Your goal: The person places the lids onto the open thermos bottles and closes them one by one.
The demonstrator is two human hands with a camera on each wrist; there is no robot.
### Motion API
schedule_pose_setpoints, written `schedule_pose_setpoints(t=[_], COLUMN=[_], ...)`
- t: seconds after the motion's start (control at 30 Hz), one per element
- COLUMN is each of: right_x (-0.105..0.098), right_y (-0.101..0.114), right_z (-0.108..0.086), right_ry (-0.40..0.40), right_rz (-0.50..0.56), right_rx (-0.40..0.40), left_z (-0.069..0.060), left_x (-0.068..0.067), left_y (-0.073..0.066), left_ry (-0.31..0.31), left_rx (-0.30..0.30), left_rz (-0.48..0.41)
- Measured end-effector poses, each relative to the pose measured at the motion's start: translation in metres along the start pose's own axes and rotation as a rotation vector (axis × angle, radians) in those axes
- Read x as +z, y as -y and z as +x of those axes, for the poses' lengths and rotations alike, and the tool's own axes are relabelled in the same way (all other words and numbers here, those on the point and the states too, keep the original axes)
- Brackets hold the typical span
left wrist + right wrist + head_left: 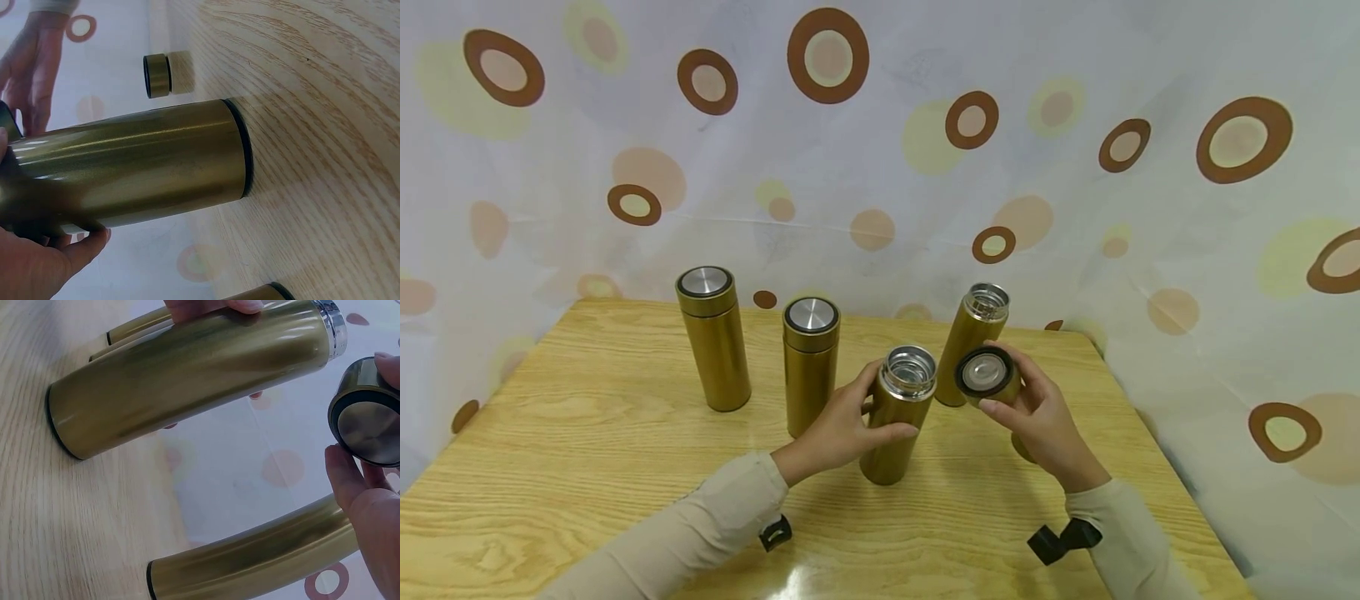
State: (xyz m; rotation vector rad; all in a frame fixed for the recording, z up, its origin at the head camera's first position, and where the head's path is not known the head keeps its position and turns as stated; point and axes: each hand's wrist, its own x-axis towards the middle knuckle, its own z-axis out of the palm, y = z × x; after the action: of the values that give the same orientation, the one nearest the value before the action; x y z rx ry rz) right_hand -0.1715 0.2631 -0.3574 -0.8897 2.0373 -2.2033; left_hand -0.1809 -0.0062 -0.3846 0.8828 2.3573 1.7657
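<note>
In the head view my left hand grips a gold thermos flask with no lid, its steel mouth showing. That flask stands on the table, its base touching the wood in the left wrist view. My right hand pinches a gold flask lid between thumb and fingers, up in the air beside the flask's mouth. The lid's inner side faces the head camera; its steel top shows in the right wrist view. Behind the lid stands a second uncapped flask.
Two capped gold flasks, one at the far left and one nearer the middle, stand upright on the wooden table. Another lid lies on the table, mostly hidden by my right hand in the head view. A patterned cloth hangs behind.
</note>
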Motion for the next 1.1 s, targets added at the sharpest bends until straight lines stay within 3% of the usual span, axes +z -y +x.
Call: schedule_pose_setpoints(t=[0.4,0.63,0.9,1.1], right_x=[0.006,0.011,0.016,0.02], right_y=[0.003,0.015,0.027,0.036], right_z=[0.006,0.014,0.022,0.027], right_ry=[-0.086,-0.014,0.071,0.073], right_rz=[0.006,-0.026,-0.101,-0.169], right_rx=[-0.096,-0.149,-0.126,-0.105], left_z=[-0.001,-0.001,0.0,0.0], left_x=[-0.001,0.0,0.0,0.0], left_y=[-0.006,-0.002,0.0,0.0], left_ry=[0.006,0.002,0.006,0.004], left_rx=[0.009,0.008,0.012,0.023], left_rz=[-0.019,-0.01,-0.02,-0.022])
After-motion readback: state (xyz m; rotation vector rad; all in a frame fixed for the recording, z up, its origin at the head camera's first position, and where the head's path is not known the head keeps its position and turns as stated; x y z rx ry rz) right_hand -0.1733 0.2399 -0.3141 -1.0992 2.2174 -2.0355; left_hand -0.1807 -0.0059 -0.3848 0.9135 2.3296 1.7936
